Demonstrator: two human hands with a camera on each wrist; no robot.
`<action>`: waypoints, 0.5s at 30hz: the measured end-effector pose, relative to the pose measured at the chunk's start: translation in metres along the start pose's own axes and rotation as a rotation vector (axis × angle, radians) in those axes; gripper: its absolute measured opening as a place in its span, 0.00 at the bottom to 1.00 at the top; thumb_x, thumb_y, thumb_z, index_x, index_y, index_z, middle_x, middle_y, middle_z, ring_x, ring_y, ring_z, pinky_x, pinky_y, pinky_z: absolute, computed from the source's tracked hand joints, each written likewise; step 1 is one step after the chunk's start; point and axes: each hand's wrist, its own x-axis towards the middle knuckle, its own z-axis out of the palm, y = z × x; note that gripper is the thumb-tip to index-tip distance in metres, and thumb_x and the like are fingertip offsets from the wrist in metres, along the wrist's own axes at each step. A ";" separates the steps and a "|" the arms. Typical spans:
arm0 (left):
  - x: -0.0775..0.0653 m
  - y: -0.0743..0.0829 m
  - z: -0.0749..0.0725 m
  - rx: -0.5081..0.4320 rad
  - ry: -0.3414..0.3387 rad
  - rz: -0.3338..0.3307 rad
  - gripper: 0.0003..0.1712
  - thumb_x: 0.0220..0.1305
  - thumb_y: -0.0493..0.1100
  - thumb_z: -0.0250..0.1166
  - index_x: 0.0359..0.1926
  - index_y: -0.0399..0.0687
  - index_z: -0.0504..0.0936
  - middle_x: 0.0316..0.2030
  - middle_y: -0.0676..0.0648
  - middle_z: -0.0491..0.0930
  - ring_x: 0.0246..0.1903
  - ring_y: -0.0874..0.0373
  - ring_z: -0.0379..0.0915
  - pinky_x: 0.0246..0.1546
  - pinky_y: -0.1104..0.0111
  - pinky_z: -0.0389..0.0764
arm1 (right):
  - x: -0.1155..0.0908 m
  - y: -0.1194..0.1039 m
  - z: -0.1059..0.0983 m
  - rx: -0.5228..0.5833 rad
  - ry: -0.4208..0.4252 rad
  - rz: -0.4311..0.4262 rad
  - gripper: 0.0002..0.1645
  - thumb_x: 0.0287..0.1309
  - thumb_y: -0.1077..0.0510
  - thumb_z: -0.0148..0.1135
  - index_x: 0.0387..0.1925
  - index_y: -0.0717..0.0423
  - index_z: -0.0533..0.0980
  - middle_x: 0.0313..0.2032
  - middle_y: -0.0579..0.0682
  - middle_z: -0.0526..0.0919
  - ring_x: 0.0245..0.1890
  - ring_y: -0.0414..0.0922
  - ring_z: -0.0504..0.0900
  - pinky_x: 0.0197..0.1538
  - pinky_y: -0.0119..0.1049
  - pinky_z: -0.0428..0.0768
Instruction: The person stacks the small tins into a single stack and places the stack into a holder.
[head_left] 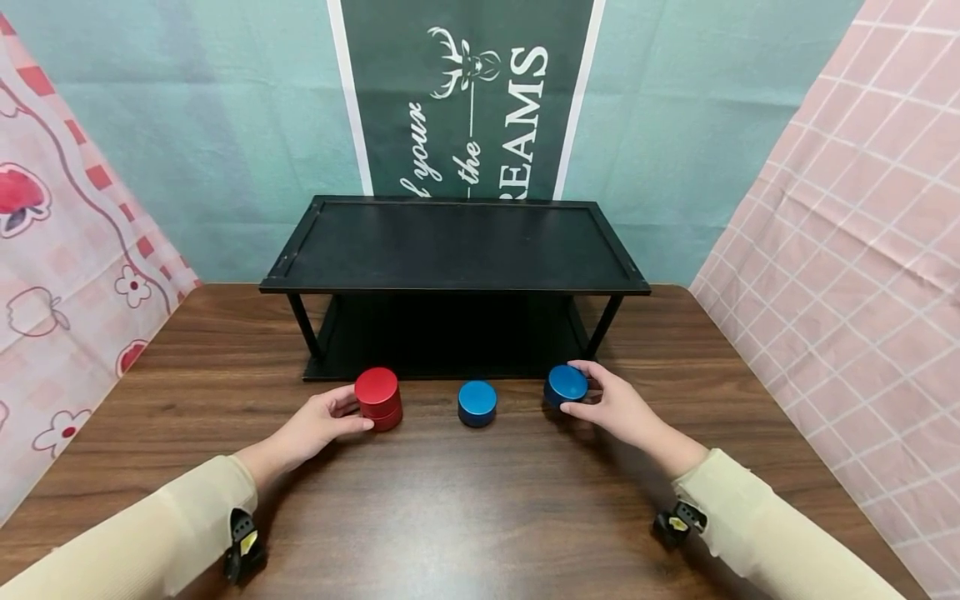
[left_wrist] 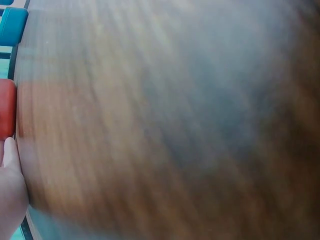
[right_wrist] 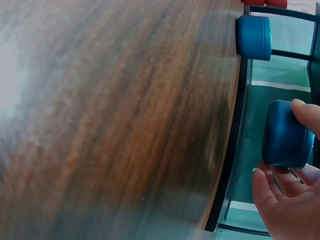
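Two red round tins (head_left: pixel 377 390), one stacked on the other, stand on the table at the front left of the black rack. My left hand (head_left: pixel 321 423) grips the stack from its left side, thumb at the front near the lower tin and fingers behind. In the left wrist view the thumb tip meets a red tin (left_wrist: pixel 7 109). My right hand (head_left: pixel 617 408) pinches a blue round tin (head_left: pixel 567 385) between thumb and fingers, raised off the table in the right wrist view. Between the hands a second blue tin (head_left: pixel 477 403) stands on the table.
A black two-level rack (head_left: pixel 457 246) stands behind the tins, its lower shelf edge close to them. The brown wooden table (head_left: pixel 450 508) extends in front. Fabric hangs at the back (head_left: pixel 675 125), left (head_left: pixel 75 275) and right (head_left: pixel 862 250).
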 end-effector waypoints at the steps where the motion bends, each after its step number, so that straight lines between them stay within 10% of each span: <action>1: 0.000 0.000 0.000 -0.002 -0.002 0.002 0.34 0.58 0.38 0.66 0.63 0.32 0.65 0.60 0.34 0.68 0.60 0.40 0.62 0.52 0.75 0.71 | 0.000 -0.002 -0.001 0.003 0.008 -0.002 0.38 0.52 0.55 0.69 0.61 0.63 0.64 0.54 0.63 0.73 0.47 0.56 0.78 0.46 0.46 0.79; 15: 0.001 -0.001 0.000 0.001 0.000 -0.002 0.34 0.58 0.38 0.66 0.63 0.33 0.65 0.60 0.35 0.68 0.61 0.41 0.62 0.53 0.73 0.70 | 0.000 -0.022 -0.008 0.018 0.075 -0.050 0.39 0.53 0.55 0.68 0.63 0.61 0.62 0.52 0.60 0.74 0.43 0.51 0.77 0.44 0.42 0.79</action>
